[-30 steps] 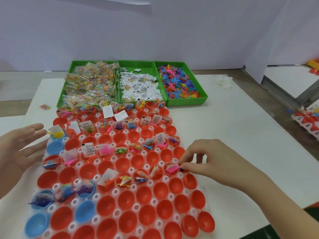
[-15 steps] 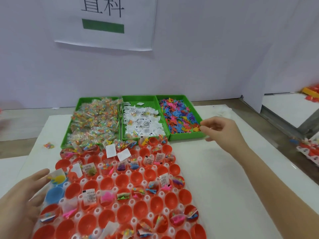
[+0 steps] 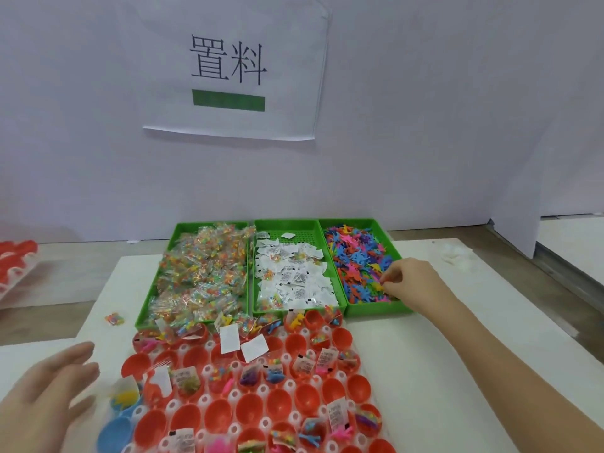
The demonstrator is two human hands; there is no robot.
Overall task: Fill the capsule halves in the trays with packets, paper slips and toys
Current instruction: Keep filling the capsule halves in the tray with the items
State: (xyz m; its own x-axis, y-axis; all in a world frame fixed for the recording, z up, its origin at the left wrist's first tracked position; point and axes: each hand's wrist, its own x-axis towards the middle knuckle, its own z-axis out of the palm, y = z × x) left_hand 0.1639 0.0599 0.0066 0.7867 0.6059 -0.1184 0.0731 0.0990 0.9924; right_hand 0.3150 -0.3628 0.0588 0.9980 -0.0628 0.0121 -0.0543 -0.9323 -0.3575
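A white tray [image 3: 233, 395] of red and blue capsule halves lies in front of me; several halves hold packets, paper slips and small toys. Behind it stand three green bins: clear packets of coloured bits [image 3: 199, 276], white packets and slips [image 3: 292, 279], and flat colourful toys [image 3: 356, 256]. My right hand [image 3: 407, 282] reaches into the toy bin, its fingertips pinching among the toys at the near right side. My left hand [image 3: 49, 397] hovers with fingers spread by the tray's left edge, holding nothing.
A loose packet [image 3: 114, 319] lies on the white table left of the bins. Another tray of red halves [image 3: 14, 266] sits at the far left. A paper sign [image 3: 233, 70] hangs on the white wall behind. A crumpled white scrap [image 3: 456, 255] lies beyond the toy bin.
My right hand left the tray's right side, travelled up to the toy bin and now dips into it. My view tilted upward. The left hand stayed by the tray's left edge.
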